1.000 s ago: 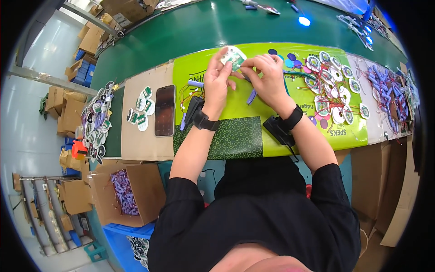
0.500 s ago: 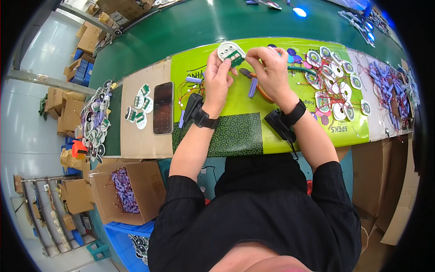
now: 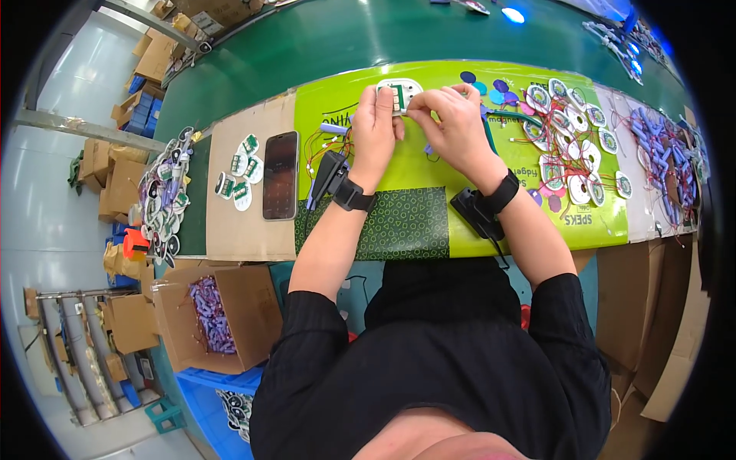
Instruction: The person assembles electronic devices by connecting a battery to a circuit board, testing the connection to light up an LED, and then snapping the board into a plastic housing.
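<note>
My left hand grips a white rounded housing with a green circuit board on its face, thumb over the board's left side. My right hand is closed in a pinch at the housing's lower right edge; whatever sits between its fingertips is too small or hidden to make out. Purple cylindrical cells with thin red wires lie left of my left wrist. Right of my right hand, several white discs with boards and red wires lie in a tangled pile.
A phone and several small white pieces with green boards lie on cardboard at left. More purple cells are heaped at far right. Below the table's left end stands a cardboard box of purple cells. A green cord runs behind the discs.
The housing has turned more upright and shifted slightly right, and my right fingertips have come down along its edge. The orange-handled pliers seen between my hands before are now out of sight.
</note>
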A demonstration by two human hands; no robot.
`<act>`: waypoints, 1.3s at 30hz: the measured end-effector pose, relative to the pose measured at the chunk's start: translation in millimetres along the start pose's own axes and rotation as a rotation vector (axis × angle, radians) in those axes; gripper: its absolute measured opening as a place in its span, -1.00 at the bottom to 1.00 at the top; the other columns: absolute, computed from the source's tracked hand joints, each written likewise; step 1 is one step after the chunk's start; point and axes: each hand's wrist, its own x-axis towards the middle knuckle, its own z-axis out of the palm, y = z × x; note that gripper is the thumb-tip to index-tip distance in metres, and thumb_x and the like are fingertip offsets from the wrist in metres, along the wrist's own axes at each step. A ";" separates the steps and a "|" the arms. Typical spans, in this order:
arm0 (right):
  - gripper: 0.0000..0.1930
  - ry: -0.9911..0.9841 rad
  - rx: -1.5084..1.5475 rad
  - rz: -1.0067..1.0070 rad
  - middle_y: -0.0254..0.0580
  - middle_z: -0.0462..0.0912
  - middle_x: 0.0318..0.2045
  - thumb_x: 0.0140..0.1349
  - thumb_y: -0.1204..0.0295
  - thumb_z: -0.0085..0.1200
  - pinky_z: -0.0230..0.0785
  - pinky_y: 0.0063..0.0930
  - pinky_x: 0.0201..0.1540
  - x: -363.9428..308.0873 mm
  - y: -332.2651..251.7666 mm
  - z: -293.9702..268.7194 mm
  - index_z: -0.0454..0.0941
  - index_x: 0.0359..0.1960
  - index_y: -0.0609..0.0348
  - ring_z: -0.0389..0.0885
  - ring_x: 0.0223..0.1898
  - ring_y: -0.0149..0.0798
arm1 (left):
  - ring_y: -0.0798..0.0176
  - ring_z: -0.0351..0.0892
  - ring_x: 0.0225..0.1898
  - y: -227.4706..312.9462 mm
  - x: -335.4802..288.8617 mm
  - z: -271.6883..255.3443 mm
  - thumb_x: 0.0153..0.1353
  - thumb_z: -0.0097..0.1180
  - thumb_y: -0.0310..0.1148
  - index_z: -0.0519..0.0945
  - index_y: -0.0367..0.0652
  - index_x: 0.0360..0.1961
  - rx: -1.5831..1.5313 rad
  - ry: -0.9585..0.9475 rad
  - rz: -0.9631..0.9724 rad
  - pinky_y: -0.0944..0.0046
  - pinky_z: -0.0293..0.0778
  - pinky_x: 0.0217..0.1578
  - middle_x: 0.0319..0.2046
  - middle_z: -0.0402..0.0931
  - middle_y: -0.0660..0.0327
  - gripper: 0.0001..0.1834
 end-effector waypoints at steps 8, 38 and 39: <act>-0.97 -0.009 -0.045 0.011 -0.36 0.56 -0.53 0.12 0.43 0.07 0.10 -0.33 -0.12 0.9 -0.8 -1.5 0.49 -0.44 0.06 0.51 -0.43 -0.29 | 0.53 0.28 -0.65 -8.1 -0.5 -0.1 0.40 -0.25 -0.21 0.33 -0.13 -0.36 0.044 -0.030 -0.029 0.48 0.20 -0.65 -0.63 0.36 0.36 -0.74; -0.89 0.215 -0.057 -0.037 -0.39 0.44 -0.56 -0.07 0.45 0.12 0.09 -0.29 -0.22 -4.9 11.4 12.0 0.44 -0.51 0.00 0.46 -0.45 -0.31 | 0.55 0.39 -0.42 -20.3 -7.4 -0.4 0.38 -0.21 -0.27 0.25 -0.11 0.03 -0.092 -0.144 -0.175 0.56 0.30 -0.47 -0.31 0.41 0.36 -0.74; -0.89 0.233 -0.070 -0.052 -0.39 0.43 -0.57 -0.08 0.45 0.12 0.09 -0.30 -0.24 -5.0 9.9 12.1 0.43 -0.51 0.00 0.45 -0.46 -0.31 | 0.54 0.46 -0.35 -27.0 -6.7 -3.6 0.38 -0.19 -0.24 0.25 -0.09 0.06 -0.103 -0.158 -0.161 0.56 0.36 -0.42 -0.24 0.44 0.33 -0.70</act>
